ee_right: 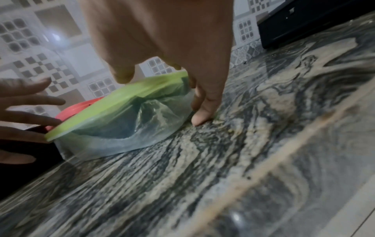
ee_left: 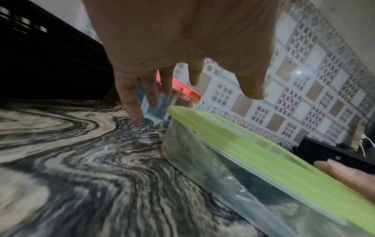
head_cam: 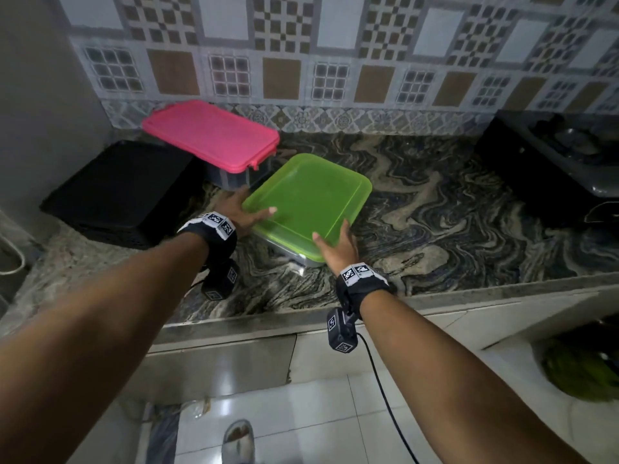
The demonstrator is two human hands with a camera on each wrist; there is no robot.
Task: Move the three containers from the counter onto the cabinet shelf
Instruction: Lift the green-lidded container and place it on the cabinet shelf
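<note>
On the marbled counter (head_cam: 435,209), a clear container with a green lid (head_cam: 310,199) is sitting toward the middle, nearer the front edge than the other containers. In the right wrist view its left end is looking slightly raised, though blur is making that uncertain.

The left hand (head_cam: 239,212) is resting at the container's left side. Its thumb is lying on the lid's near-left corner, and its fingers (ee_left: 131,96) are spreading wide and straight, pointing down toward the counter beside the container wall. They are not curling round anything.

The right hand (head_cam: 338,247) is sitting at the container's near-right corner. The thumb is lying over the lid edge; the fingers (ee_right: 202,112) are reaching down along the clear side wall, with the tips at the counter surface. Whether they are actually clamping the wall cannot be told.

Behind the green-lidded container, toward the back-left corner of the counter, a clear container with a pink lid (head_cam: 214,133) is standing just beside it. Left of that, a black box (head_cam: 124,192) is occupying the counter's left end against the wall. A patterned tile wall (head_cam: 335,61) is running along the counter's back edge. A dark appliance (head_cam: 549,155) is sitting at the right end.
</note>
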